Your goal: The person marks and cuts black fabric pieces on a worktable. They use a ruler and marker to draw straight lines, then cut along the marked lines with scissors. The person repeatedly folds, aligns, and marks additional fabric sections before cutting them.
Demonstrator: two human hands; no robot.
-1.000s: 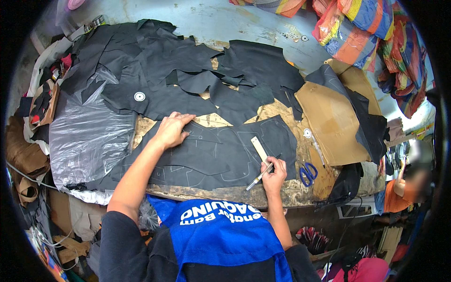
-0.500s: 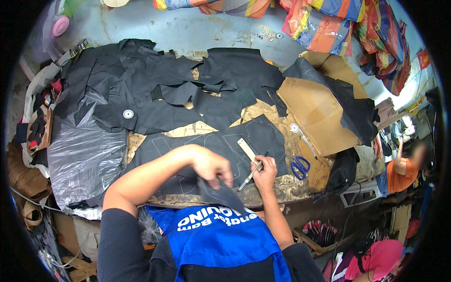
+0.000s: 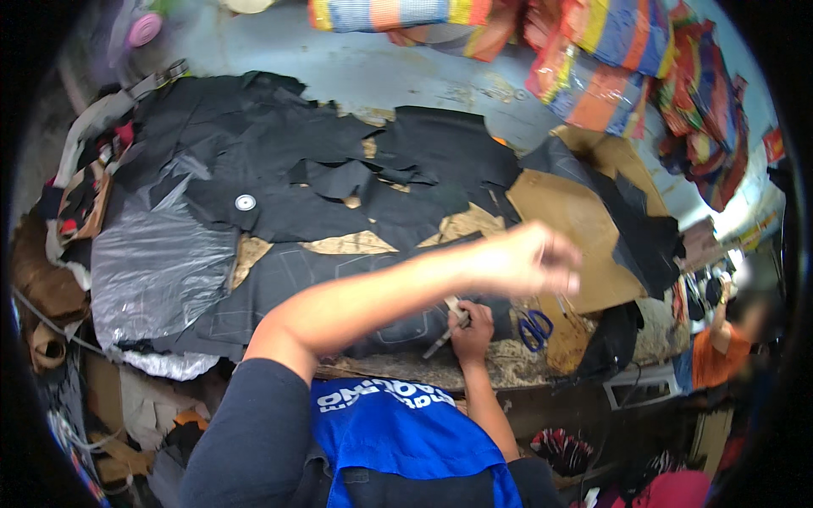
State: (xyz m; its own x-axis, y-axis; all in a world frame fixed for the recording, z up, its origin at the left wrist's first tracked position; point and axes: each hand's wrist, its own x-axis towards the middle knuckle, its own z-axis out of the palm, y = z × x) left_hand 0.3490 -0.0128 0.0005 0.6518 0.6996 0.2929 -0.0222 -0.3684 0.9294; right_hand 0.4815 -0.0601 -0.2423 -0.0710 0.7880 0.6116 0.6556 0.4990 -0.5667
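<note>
My left hand is stretched across to the right, above the black sheet and beside the brown board. It is blurred, with fingers loosely bent and apart, and nothing shows in it. By the table's front edge, my right hand is closed around a slim silver pen-like tool, its tip pointing down and left. A pale flat strip shows just above those fingers. Under both arms lies a black sheet with light outlines drawn on it; my left forearm covers much of it.
Blue-handled scissors lie right of my right hand. A brown board rests at the right. Several black pieces cover the table's far side, with clear plastic at the left. A person in orange is at far right.
My left hand has swung from beside my right hand out to the right, without the dark piece it held. My right hand keeps the tool, and the view has shifted slightly.
</note>
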